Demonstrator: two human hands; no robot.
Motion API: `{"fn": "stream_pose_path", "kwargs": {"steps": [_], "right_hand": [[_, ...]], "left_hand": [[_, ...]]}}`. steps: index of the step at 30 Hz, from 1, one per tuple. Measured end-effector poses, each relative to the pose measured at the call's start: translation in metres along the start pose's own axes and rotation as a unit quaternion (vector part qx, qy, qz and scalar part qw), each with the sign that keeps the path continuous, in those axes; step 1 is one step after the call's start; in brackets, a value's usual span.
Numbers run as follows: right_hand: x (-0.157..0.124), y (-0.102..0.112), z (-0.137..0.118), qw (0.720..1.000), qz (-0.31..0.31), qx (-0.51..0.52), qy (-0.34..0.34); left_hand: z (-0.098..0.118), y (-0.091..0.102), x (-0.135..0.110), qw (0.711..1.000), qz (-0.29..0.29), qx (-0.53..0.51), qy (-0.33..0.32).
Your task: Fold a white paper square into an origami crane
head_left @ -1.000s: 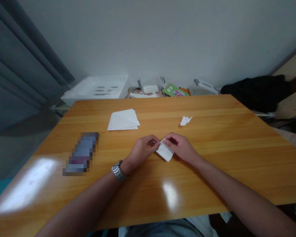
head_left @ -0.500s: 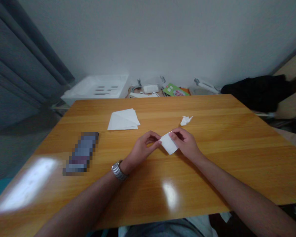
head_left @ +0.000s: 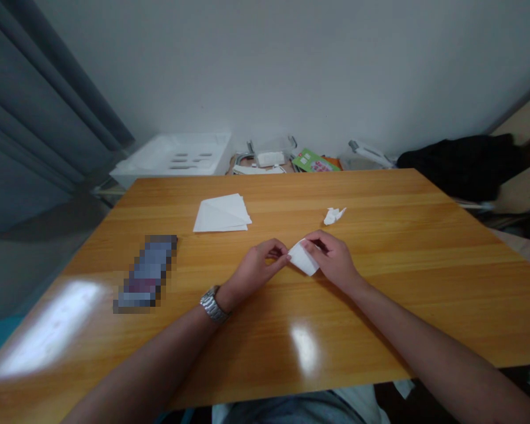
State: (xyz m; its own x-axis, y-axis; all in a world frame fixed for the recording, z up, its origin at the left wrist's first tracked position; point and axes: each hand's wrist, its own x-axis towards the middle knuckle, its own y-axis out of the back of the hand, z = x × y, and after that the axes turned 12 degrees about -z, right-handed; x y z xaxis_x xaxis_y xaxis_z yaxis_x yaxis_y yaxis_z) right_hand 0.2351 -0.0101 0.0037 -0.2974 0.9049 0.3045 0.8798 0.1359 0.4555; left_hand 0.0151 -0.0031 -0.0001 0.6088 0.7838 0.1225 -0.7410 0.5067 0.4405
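Observation:
A small folded piece of white paper (head_left: 307, 260) is held between my two hands, over the middle of the table. My left hand (head_left: 262, 265), with a metal watch (head_left: 214, 304) at the wrist, pinches the paper's left corner between thumb and fingertips. On the other side, my right hand (head_left: 331, 256) grips the right part, its thumb on top. Those fingers cover the paper's right edge. Just beyond my right hand lies a small folded white paper piece (head_left: 334, 216).
Several flat white sheets (head_left: 223, 213) lie stacked at the back left of the wooden table (head_left: 256, 347). A blurred-out phone-like object (head_left: 146, 274) is at the left. Behind the table are a white foam tray (head_left: 172, 156), a green booklet (head_left: 313, 161) and dark cloth (head_left: 459, 165).
The paper has tilted slightly between my hands and shows a narrower shape. My right thumb has shifted a little to the left on it. The other things stay where they were.

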Motion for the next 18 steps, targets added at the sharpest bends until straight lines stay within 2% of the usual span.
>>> {"fn": "stream_pose_path", "kwargs": {"steps": [3, 6, 9, 14, 18], "right_hand": [[0.0, 0.0, 0.0, 1.0, -0.006, -0.011, 0.004], [0.0, 0.001, 0.0, 1.0, -0.005, -0.006, 0.002], [0.0, 0.001, 0.0, 1.0, 0.003, 0.025, -0.012], [0.0, -0.001, 0.001, 0.996, 0.02, 0.08, -0.036], [-0.001, -0.002, 0.002, 0.994, 0.031, 0.094, -0.044]], "left_hand": [[0.003, 0.003, 0.0, 0.999, -0.006, 0.032, 0.007], [0.004, 0.004, 0.001, 1.0, 0.003, 0.017, 0.013], [0.002, 0.002, 0.003, 0.997, 0.033, -0.06, 0.017], [-0.002, -0.004, 0.006, 0.978, 0.085, -0.189, 0.007], [0.002, -0.006, 0.006, 0.968, 0.066, -0.243, 0.007]]}}
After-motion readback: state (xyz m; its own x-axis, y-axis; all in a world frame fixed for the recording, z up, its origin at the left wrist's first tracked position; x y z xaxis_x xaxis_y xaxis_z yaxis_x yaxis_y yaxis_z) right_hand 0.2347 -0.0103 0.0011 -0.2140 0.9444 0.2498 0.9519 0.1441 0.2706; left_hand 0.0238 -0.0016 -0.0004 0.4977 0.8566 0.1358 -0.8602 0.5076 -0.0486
